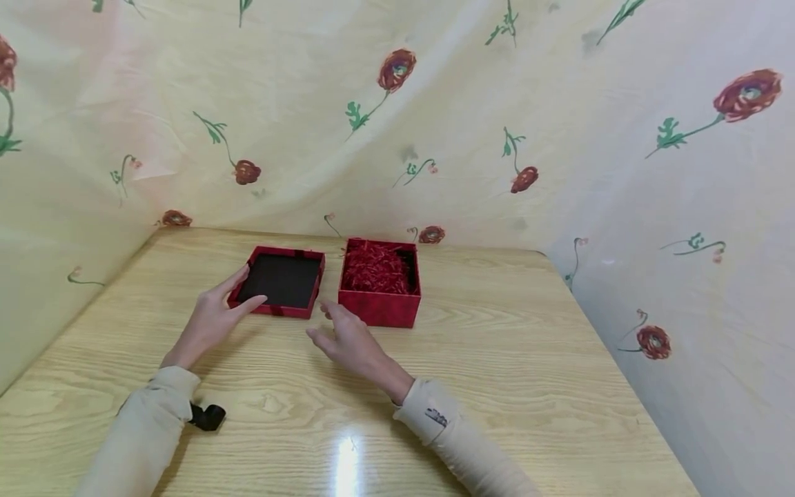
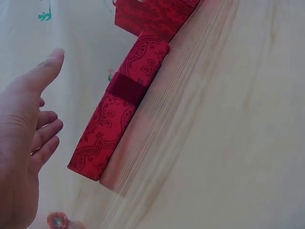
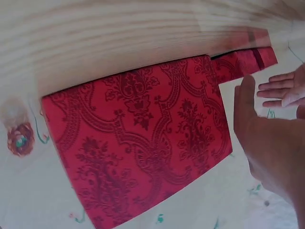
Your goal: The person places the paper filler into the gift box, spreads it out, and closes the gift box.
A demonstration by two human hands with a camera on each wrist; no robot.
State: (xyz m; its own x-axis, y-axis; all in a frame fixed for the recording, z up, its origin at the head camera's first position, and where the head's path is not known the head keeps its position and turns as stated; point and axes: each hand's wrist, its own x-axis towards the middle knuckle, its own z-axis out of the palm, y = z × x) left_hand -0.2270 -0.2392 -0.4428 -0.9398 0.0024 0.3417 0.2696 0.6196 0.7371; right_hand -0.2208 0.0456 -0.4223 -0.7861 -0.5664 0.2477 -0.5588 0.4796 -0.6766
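A red box lid (image 1: 281, 281) lies with its black inside facing up at the back left of the table. My left hand (image 1: 214, 314) is at the lid's near left corner, fingers extended; in the left wrist view that hand (image 2: 24, 129) shows no hold on the lid (image 2: 116, 107). Right of the lid stands a red patterned box (image 1: 380, 308), open at the top and filled with red shredded paper (image 1: 375, 268). Just in front of the gap between lid and box, my right hand (image 1: 352, 342) has its fingers loosely extended and holds nothing. The box's patterned side (image 3: 143, 138) fills much of the right wrist view.
The pale wood table (image 1: 497, 386) ends at a flowered cloth (image 1: 298, 124) hanging behind and at both sides. A dark ribbon band (image 2: 126, 89) crosses the lid's side. Something black (image 1: 208, 417) sticks out beside the left sleeve.
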